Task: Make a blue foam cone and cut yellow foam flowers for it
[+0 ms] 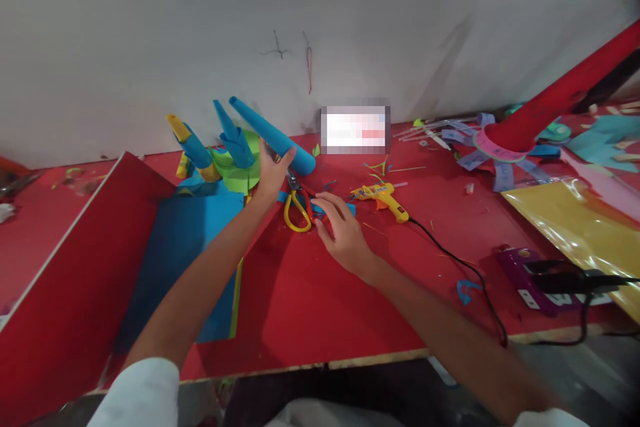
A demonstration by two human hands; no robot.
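Note:
A long blue paper cone (277,140) is in the grip of my left hand (273,170), its narrow end tilted up to the left. My right hand (345,233) is open above the table, fingers apart, beside a red-handled tool (307,203) whose kind I cannot make out. Next to that lie yellow-handled scissors (298,213). A blue paper strip (347,209) shows partly behind my right fingers. Left of the cone stand a blue paper piece with a pointed top (237,147), on green paper (237,180), and a blue and yellow paper tube (197,150).
A yellow glue gun (385,197) trails a black cord (455,257) to the right. Blue sheets (185,240) lie beside a red upright panel (85,267) at left. A purple power strip (530,280), yellow plastic (585,227) and a red tube (560,97) occupy the right.

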